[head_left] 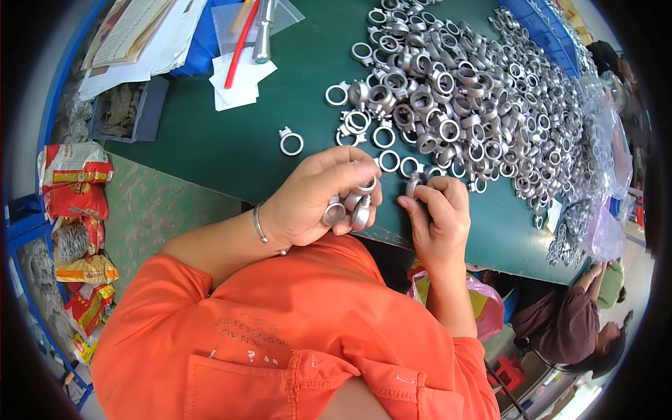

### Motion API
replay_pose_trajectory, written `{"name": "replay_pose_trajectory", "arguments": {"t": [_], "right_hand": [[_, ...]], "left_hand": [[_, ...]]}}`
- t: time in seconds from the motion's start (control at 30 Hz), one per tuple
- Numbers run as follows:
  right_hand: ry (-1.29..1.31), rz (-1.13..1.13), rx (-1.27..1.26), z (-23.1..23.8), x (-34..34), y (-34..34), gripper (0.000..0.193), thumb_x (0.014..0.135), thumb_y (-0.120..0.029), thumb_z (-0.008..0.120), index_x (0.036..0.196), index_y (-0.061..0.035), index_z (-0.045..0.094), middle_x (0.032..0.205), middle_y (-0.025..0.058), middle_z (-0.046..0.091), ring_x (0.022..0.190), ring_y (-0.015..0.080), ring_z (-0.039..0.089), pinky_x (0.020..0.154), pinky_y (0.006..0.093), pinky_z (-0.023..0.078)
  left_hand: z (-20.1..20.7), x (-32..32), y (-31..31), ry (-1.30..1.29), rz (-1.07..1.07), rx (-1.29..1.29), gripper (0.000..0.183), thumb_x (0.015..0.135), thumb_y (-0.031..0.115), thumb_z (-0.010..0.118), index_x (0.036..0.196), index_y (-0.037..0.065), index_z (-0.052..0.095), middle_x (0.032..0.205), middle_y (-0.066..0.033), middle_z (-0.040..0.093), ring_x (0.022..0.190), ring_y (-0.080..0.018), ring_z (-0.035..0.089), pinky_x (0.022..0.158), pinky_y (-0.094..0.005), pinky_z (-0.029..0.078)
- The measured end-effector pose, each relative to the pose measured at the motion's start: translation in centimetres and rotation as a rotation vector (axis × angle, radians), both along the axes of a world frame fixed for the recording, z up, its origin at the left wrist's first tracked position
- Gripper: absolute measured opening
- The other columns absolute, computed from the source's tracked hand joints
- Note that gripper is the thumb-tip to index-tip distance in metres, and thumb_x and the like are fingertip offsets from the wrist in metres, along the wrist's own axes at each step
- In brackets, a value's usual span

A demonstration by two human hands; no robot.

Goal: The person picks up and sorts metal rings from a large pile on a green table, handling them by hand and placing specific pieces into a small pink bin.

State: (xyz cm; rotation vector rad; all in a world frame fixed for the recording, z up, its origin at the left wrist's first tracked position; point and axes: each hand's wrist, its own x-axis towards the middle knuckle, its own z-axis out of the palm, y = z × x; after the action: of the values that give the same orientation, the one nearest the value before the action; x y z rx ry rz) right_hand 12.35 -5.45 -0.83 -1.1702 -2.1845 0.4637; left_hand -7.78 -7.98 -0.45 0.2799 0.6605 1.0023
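My left hand, with a bangle on its wrist, is closed around several silver metal rings near the table's front edge. Each ring looks like a short band with a small lug on its side. To its right, my right hand pinches one metal ring between thumb and fingers, just above the edge. A large heap of the same rings spreads over the green table beyond my hands. One ring lies apart from the heap, left of my left hand.
Papers, a grey bin and a red pen on white slips lie at the left. A blue crate stands far right, with clear plastic bags nearby. Filled sacks stand beyond the left edge. Another person sits at right.
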Motion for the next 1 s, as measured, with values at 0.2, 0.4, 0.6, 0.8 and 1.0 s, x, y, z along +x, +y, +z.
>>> {"name": "replay_pose_trajectory", "arguments": {"t": [0.2, 0.4, 0.6, 0.8, 1.0], "right_hand": [[0.468, 0.114, -0.281, -0.3, 0.1, -0.9, 0.017, 0.07, 0.0, 0.07, 0.084, -0.0003, 0.06, 0.084, 0.0104, 0.059, 0.072, 0.0187, 0.057, 0.062, 0.0266, 0.045], [0.462, 0.162, -0.224, -0.2, 0.0, -0.9, 0.014, 0.073, 0.001, 0.067, 0.085, 0.0013, 0.059, 0.087, 0.0134, 0.062, 0.075, 0.0207, 0.06, 0.065, 0.0271, 0.048], [0.679, 0.006, -0.165, -0.9, -1.1, -1.7, 0.026, 0.066, 0.005, 0.072, 0.085, 0.0016, 0.056, 0.087, 0.0144, 0.06, 0.071, 0.0197, 0.059, 0.062, 0.0255, 0.049], [0.413, 0.029, 0.014, -0.3, -0.6, -1.1, 0.032, 0.065, 0.005, 0.073, 0.093, 0.0028, 0.057, 0.088, 0.0139, 0.06, 0.071, 0.0179, 0.058, 0.059, 0.0261, 0.049], [0.646, 0.014, -0.329, -0.7, -0.8, -1.7, 0.025, 0.073, 0.005, 0.067, 0.096, 0.0045, 0.057, 0.093, 0.0151, 0.06, 0.077, 0.0177, 0.06, 0.067, 0.0252, 0.05]], "left_hand": [[0.8, 1.2, 0.1, 0.27, -0.154, 0.045, 0.011, 0.082, 0.006, 0.061, 0.09, 0.003, 0.055, 0.07, -0.0065, 0.059, 0.054, -0.0083, 0.056, 0.038, -0.0172, 0.037], [1.2, 1.8, 0.3, 0.323, -0.163, 0.101, 0.013, 0.082, 0.009, 0.063, 0.091, 0.001, 0.058, 0.067, -0.0051, 0.059, 0.047, -0.0053, 0.05, 0.039, -0.0169, 0.037], [1.1, 1.7, 0.4, 0.404, -0.172, 0.136, 0.014, 0.082, 0.009, 0.064, 0.092, 0.001, 0.058, 0.066, -0.0047, 0.059, 0.046, -0.0049, 0.048, 0.039, -0.0172, 0.035], [1.1, 1.5, 0.4, 0.438, -0.158, 0.149, 0.013, 0.081, 0.009, 0.064, 0.09, 0.001, 0.059, 0.067, -0.0043, 0.059, 0.046, -0.0047, 0.048, 0.04, -0.0174, 0.036], [0.2, 1.7, 0.2, 0.72, -0.013, 0.513, 0.01, 0.078, 0.006, 0.066, 0.085, 0.002, 0.06, 0.076, -0.0019, 0.058, 0.06, -0.0059, 0.052, 0.053, -0.0187, 0.041]]}}
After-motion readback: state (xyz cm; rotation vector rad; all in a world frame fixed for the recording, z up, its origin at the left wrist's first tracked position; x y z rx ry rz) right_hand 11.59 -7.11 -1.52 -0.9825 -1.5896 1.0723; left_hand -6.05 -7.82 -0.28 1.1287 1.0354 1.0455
